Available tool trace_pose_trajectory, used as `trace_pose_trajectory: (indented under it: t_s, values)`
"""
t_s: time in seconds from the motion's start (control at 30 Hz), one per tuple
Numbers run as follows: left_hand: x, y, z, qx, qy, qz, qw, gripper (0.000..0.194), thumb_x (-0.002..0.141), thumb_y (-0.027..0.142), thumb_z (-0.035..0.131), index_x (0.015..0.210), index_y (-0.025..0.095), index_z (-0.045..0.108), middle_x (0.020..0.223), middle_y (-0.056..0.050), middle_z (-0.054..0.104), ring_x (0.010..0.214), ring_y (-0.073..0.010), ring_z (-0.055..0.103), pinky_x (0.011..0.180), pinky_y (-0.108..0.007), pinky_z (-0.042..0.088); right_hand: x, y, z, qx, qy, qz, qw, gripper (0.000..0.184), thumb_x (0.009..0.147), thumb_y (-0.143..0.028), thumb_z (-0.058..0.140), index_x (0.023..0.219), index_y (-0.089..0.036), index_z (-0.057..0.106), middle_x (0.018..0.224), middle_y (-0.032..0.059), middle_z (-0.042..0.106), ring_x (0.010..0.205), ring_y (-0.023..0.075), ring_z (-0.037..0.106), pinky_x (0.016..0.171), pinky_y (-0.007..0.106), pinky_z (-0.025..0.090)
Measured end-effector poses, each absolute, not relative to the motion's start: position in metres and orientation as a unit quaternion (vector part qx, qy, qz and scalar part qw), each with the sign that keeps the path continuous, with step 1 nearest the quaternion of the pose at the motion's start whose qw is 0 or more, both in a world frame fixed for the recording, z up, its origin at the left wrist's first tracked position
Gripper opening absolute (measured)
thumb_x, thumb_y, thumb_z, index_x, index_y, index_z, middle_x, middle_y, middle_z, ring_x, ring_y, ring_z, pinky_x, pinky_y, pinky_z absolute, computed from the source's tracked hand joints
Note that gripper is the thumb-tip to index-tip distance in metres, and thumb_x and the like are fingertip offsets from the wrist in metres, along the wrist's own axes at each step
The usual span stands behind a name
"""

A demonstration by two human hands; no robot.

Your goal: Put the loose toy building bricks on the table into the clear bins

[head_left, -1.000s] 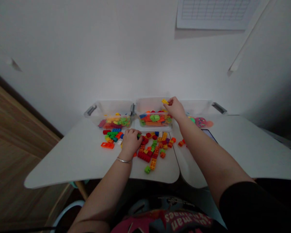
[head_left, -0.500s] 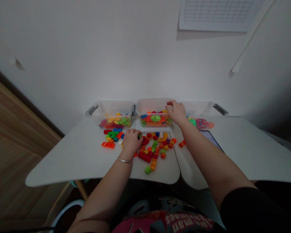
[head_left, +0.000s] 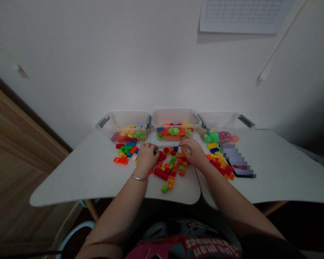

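Observation:
Toy building bricks (head_left: 162, 174) in red, orange, yellow and green lie loose on the white table in front of me. My left hand (head_left: 147, 156), with a bangle at its wrist, rests among them with curled fingers; a green brick (head_left: 155, 152) shows between finger and thumb. Over the right side of this pile is my right hand (head_left: 193, 153), its thumb and fingers apart, bent down close to a white brick (head_left: 179, 149) and several orange ones. Its palm side is hidden, and I see nothing held in it.
Three clear bins stand along the wall: a left bin (head_left: 129, 118) and middle bin (head_left: 175, 116) with bricks, and a right bin (head_left: 218, 120) with round toys. More red and yellow bricks (head_left: 221, 165) lie beside a phone (head_left: 239, 162). A seam (head_left: 199, 183) divides the tabletops.
My right hand has come down and toward me from the right edge of the middle bin to the loose bricks. My left hand stays in place.

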State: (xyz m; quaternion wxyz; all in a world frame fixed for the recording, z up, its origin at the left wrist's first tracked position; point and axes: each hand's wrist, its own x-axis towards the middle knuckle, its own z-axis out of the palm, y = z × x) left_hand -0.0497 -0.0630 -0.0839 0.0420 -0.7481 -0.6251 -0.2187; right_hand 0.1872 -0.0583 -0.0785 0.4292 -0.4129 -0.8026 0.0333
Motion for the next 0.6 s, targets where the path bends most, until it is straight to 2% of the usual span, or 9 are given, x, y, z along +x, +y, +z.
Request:
trace_pose_trajectory:
  t_s: [0.17,0.37,0.47,0.6]
  values:
    - [-0.051,-0.061,-0.086,-0.748,-0.622,-0.226,0.042,0.023,0.086,0.029,0.055,0.098,0.019,0.072,0.102,-0.009,0.068,0.104,-0.0274,0.054,0.097,-0.039,0.042,0.187,-0.071,-0.099,-0.455,-0.807,0.046,0.374,0.019,0.082,-0.025,0.058,0.098,-0.022,0.068,0.107,0.0092,0.071,0.104,0.0260,0.062,0.097,0.047,0.047]
    - [-0.051,-0.061,-0.086,-0.749,-0.623,-0.221,0.043,0.023,0.086,0.030,0.055,0.098,0.019,0.072,0.102,-0.009,0.068,0.104,-0.0272,0.054,0.097,-0.040,0.042,0.199,-0.078,-0.100,-0.448,-0.832,0.034,0.326,0.040,0.077,-0.030,0.065,0.115,-0.017,0.063,0.125,0.0130,0.063,0.125,0.0314,0.049,0.109,0.053,0.038]
    - [-0.051,-0.061,-0.086,-0.748,-0.623,-0.226,0.043,0.023,0.085,0.030,0.056,0.098,0.019,0.072,0.102,-0.008,0.068,0.104,-0.0274,0.054,0.097,-0.039,0.042,0.208,-0.077,-0.103,-0.435,-0.840,0.044,0.321,0.037,0.076,-0.028,0.065,0.112,-0.018,0.063,0.128,0.0119,0.062,0.128,0.0316,0.046,0.110,0.053,0.037]
    - [-0.051,-0.061,-0.086,-0.748,-0.624,-0.224,0.039,0.023,0.086,0.029,0.055,0.098,0.020,0.072,0.103,-0.008,0.068,0.105,-0.0277,0.055,0.097,-0.040,0.042,0.213,-0.074,-0.108,-0.440,-0.837,0.061,0.321,0.029,0.074,-0.023,0.065,0.103,-0.021,0.064,0.122,0.0105,0.064,0.124,0.0300,0.049,0.107,0.054,0.040]
